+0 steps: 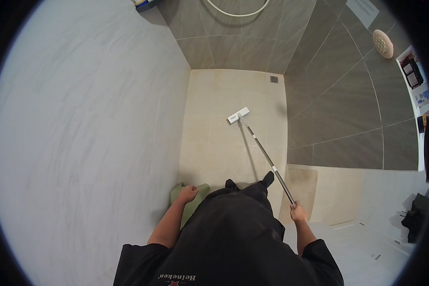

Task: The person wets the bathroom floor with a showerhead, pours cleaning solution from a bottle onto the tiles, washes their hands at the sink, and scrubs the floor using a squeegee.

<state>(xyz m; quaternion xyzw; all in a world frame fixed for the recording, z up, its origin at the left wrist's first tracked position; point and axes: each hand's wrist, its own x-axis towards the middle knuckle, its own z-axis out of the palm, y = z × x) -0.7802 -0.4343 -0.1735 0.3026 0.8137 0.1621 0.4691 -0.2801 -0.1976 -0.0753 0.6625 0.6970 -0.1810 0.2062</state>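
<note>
My right hand is closed around the upper end of the grey pole of a floor mop. The pole slants forward and left to a narrow white rectangular head with dark lettering, which rests on the beige tiled floor. Its underside is hidden. My left hand is curled into a loose fist by my left side, with nothing seen sticking out of it. Behind and below that hand is a green object, partly covered by my arm and body; its kind is unclear.
A pale wall rises close on my left, grey tiled walls at the front and right. A square drain sits in the far right corner. A white hose loops ahead. A shelf holds small items; a mat lies right.
</note>
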